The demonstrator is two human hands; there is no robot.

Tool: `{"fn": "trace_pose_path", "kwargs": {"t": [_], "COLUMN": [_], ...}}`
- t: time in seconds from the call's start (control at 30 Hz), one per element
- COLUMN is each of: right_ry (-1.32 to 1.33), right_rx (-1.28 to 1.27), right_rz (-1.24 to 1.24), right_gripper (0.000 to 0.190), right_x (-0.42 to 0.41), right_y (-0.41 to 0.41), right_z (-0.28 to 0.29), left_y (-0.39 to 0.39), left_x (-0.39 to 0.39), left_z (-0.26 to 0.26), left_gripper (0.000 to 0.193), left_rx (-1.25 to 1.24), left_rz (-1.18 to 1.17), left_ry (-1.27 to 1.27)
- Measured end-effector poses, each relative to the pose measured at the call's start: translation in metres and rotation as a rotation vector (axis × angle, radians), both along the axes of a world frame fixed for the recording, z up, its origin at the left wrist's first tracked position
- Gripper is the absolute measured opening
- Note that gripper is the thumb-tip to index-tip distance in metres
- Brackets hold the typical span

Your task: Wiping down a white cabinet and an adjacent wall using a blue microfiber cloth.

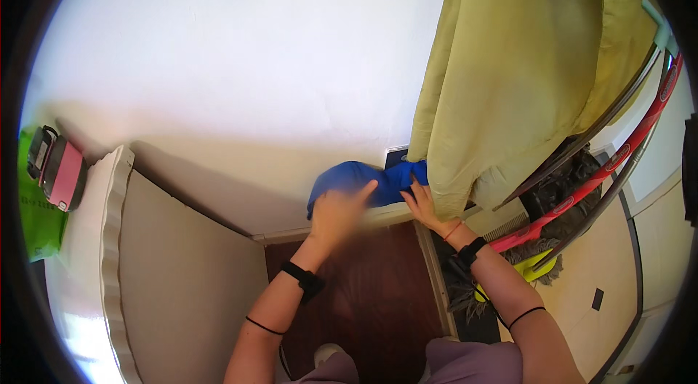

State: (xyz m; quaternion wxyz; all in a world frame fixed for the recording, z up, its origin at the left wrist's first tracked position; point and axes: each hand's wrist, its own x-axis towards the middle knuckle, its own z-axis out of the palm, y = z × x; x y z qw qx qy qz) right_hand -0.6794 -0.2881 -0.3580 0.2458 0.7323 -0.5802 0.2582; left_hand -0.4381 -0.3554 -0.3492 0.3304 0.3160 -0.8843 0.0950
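A bunched blue cloth (349, 174) lies low against the white wall (262, 57), just left of a hanging yellow-green curtain (507, 68). My left hand (335, 218) is on the cloth's near side, blurred, with one finger stretched out; its grip is unclear. At the cloth's right end, my right hand (424, 201) holds the fabric between thumb and fingers, right beside the curtain's lower edge. Part of the cloth's right end is hidden by the curtain. Behind it a small dark panel (396, 157) shows on the wall.
Red and metal poles (616, 160) lean at the right, above a grey mop head with a yellow plate (537, 264). A black plastic bag (567, 193) is behind them. Left stands a scallop-edged cabinet (180, 264), with a pink-and-black case (62, 171) beyond. Dark reddish flooring (360, 286) lies below.
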Motion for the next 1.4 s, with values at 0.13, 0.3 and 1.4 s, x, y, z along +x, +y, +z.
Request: {"fn": "trace_pose_path", "kwargs": {"t": [0.13,0.3,1.4], "right_ry": [-0.135,-0.345,-0.268], "right_rx": [-0.08,0.027,-0.148], "right_rz": [-0.036,0.035,-0.337], "right_gripper": [0.044,0.044,0.053], "right_x": [-0.009,-0.055,-0.04], "right_y": [0.003,-0.016,0.002], "right_z": [0.007,0.002,-0.022], "left_y": [0.004,-0.002,0.013], "left_x": [-0.009,-0.05,-0.034], "left_z": [0.01,0.065,-0.009], "left_gripper": [0.06,0.067,0.062], "left_rx": [-0.03,-0.238,0.019], "left_rz": [-0.047,-0.091,-0.152], "left_ry": [0.057,0.224,-0.175]}}
